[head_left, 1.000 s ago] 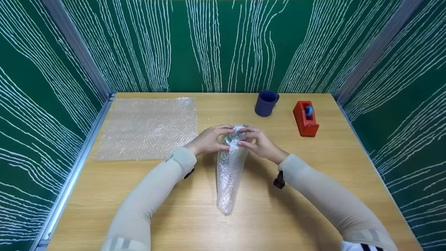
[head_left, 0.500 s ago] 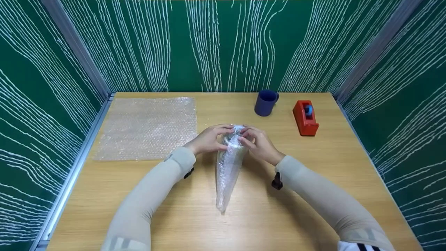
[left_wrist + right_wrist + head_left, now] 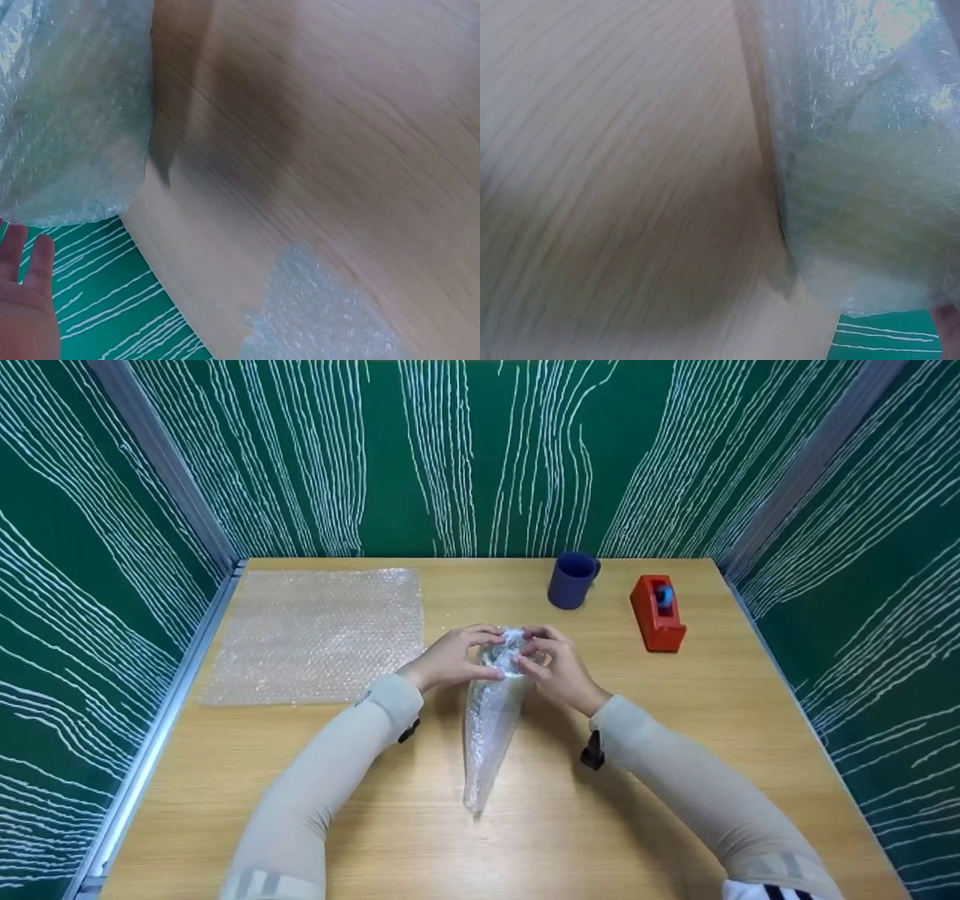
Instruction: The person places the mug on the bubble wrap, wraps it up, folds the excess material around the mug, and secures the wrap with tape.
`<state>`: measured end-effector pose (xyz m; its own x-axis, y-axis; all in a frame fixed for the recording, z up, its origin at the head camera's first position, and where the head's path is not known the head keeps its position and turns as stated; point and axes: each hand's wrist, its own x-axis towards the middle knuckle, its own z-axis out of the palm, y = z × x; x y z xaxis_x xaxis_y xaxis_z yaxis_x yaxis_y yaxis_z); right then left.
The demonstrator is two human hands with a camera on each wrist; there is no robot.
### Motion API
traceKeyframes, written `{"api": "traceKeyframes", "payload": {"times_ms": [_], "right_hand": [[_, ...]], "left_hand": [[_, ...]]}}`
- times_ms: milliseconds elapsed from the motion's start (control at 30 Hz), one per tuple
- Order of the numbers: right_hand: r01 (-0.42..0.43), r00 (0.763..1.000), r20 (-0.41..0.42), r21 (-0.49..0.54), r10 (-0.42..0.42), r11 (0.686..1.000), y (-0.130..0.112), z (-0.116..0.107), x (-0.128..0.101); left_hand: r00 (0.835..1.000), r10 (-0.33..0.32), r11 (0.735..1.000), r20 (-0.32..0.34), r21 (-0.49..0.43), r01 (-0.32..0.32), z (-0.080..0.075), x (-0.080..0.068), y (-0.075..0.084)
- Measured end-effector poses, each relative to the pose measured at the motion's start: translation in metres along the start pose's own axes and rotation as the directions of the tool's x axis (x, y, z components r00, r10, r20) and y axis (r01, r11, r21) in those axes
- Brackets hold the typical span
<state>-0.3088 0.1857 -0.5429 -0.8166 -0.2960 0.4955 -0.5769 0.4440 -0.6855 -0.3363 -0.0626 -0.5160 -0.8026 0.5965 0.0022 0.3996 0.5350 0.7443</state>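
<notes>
The bubble wrap (image 3: 491,727) lies rolled on the table (image 3: 375,825), before the person, with its narrow tail (image 3: 478,787) pointing toward the body. Both hands are at its far end. The left hand (image 3: 454,658) holds this end from the left, the thumb on the near edge and the fingers bent over the far side, with a gap between them. The right hand (image 3: 561,671) has its thumb and forefinger close together and seems to pinch the folded edge of the wrap. What is inside I cannot tell surely, because the plastic shines and the fingers hide part of it.

In my judgement, the rolling is mostly done and the closing of the far end is in hand. The tail looks loose, so it probably remains to be folded. I can see no tape on the roll, and the dispenser (image 3: 660,626) stands apart on the right, near the mug (image 3: 570,581). The mug is not wrapped, and the second sheet (image 3: 322,637) lies flat on the left, not used.
</notes>
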Motion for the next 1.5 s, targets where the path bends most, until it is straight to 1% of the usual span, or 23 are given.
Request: {"api": "traceKeyframes", "payload": {"times_ms": [67,133,200,267,367,467,567,667,833,933,1067,1167,1267,1333,1367,1500], "right_hand": [[0.003,1.000,-0.012,-0.001,-0.003,1.000,0.001,0.001,-0.001],[0.024,0.999,-0.025,-0.021,-0.025,0.999,0.000,0.002,-0.002],[0.067,0.997,-0.045,-0.060,-0.069,0.996,0.001,0.002,-0.004],[0.127,0.989,-0.062,-0.103,-0.134,0.986,0.002,0.003,-0.006],[0.239,0.964,-0.076,-0.158,-0.253,0.958,0.002,0.002,-0.009],[0.345,0.928,-0.077,-0.196,-0.365,0.918,0.001,0.001,-0.013],[0.424,0.894,-0.054,-0.224,-0.445,0.878,-0.001,-0.001,-0.017],[0.482,0.869,0.010,-0.245,-0.495,0.841,-0.002,-0.003,-0.023],[0.560,0.828,0.165,-0.278,-0.536,0.780,-0.002,-0.004,-0.033],[0.607,0.795,0.236,-0.276,-0.559,0.745,0.001,-0.003,-0.038],[0.670,0.737,0.328,-0.242,-0.591,0.701,0.005,0.000,-0.044],[0.701,0.699,0.415,-0.238,-0.582,0.672,0.007,0.001,-0.049],[0.716,0.675,0.492,-0.257,-0.550,0.649,0.009,0.002,-0.055],[0.728,0.661,0.522,-0.269,-0.539,0.631,0.010,0.004,-0.058],[0.739,0.651,0.527,-0.277,-0.546,0.614,0.011,0.006,-0.059],[0.783,0.618,0.507,-0.326,-0.601,0.530,0.014,0.013,-0.062]], "left_hand": [[1.000,0.013,1.000,-0.002,-0.002,-0.013,0.001,0.000,0.000],[1.000,0.027,1.000,-0.001,-0.003,-0.027,0.001,0.000,-0.001],[0.999,0.047,0.999,0.004,0.002,-0.047,0.002,0.001,-0.002],[0.998,0.068,0.998,0.012,0.005,-0.068,0.001,0.001,-0.003],[0.995,0.092,0.996,0.030,0.012,-0.093,0.000,0.002,-0.004],[0.992,0.112,0.993,0.056,0.040,-0.114,-0.002,0.002,-0.004],[0.989,0.122,0.989,0.079,0.074,-0.128,-0.003,0.003,-0.003],[0.991,0.106,0.989,0.084,0.095,-0.114,-0.004,0.003,-0.002],[0.995,0.080,0.991,0.066,0.104,-0.086,-0.005,0.003,0.001],[0.995,0.085,0.990,0.050,0.110,-0.090,-0.004,0.003,0.003],[0.995,0.096,0.988,0.036,0.119,-0.100,-0.002,0.004,0.004],[0.995,0.099,0.987,0.030,0.121,-0.102,-0.001,0.005,0.004],[0.995,0.097,0.987,0.026,0.122,-0.100,0.000,0.006,0.004],[0.995,0.099,0.987,0.027,0.122,-0.101,0.000,0.007,0.003],[0.995,0.101,0.987,0.027,0.119,-0.103,0.000,0.008,0.002],[0.992,0.122,0.986,0.030,0.114,-0.125,0.000,0.010,-0.001]]}}
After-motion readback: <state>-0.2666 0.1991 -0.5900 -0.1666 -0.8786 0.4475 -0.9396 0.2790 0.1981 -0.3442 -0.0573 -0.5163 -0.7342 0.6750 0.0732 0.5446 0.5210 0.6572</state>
